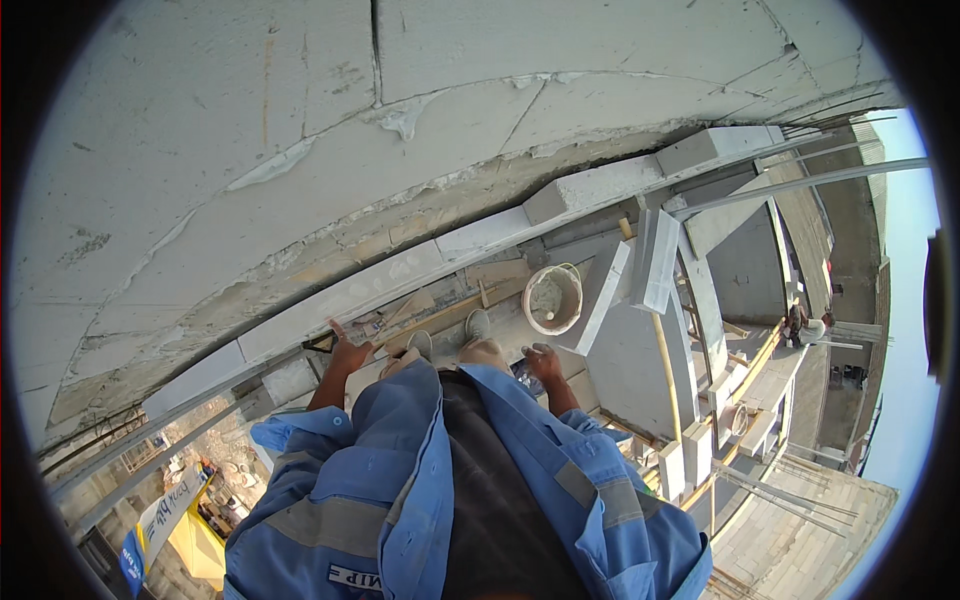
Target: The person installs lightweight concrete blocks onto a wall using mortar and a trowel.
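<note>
Several large grey blocks make up the wall [300, 80] before us, its joints smeared with paler mortar. Our blue jacket [340, 490], banded in grey, hangs open over a dark shirt. Between us and the wall we see a row of white blocks [385, 278] running alongside it. On our right a yellowish pole [665, 375] slants past two loose pale blocks, one [655, 262] farther off and one [598, 298] nearer, just beside the bucket [552, 299]. That bucket, part filled with grey paste, stands ahead of our right shoe [478, 325]; our left shoe [420, 345] is near a wooden plank [435, 322]. Our left hand [347, 352] is unclenched, a finger stretched toward the white row; we cannot tell whether it touches. Our right hand [543, 363], nearest the bucket but apart from it, has loosely bent fingers; we cannot tell whether they grip anything.
</note>
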{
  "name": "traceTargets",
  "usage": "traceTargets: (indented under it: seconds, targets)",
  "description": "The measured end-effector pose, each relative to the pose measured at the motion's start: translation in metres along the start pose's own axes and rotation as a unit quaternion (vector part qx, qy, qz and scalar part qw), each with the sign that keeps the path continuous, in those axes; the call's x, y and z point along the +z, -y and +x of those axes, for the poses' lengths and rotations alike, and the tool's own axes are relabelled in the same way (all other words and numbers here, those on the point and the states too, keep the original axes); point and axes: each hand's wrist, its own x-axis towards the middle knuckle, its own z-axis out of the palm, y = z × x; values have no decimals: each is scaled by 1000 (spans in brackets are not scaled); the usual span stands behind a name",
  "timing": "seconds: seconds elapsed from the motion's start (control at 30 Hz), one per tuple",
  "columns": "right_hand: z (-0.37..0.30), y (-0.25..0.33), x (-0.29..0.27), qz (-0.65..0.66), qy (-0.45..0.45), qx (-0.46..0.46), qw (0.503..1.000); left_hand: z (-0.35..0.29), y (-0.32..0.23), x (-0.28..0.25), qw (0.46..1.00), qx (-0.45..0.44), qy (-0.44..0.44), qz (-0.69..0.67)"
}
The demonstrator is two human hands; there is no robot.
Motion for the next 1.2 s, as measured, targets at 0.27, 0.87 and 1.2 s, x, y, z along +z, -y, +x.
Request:
traceTargets:
  seconds: [0.27,0.87,1.2]
  targets:
    - [-35,42,-15,94,8,68,993,13,7,4,999,8,4,49]
    - [-38,-7,25,5,-25,71,997,31,13,-11,998,-25,25,57]
    - [-52,-23,39,117,-133,125,976,-37,-161,-21,954,109,187,208]
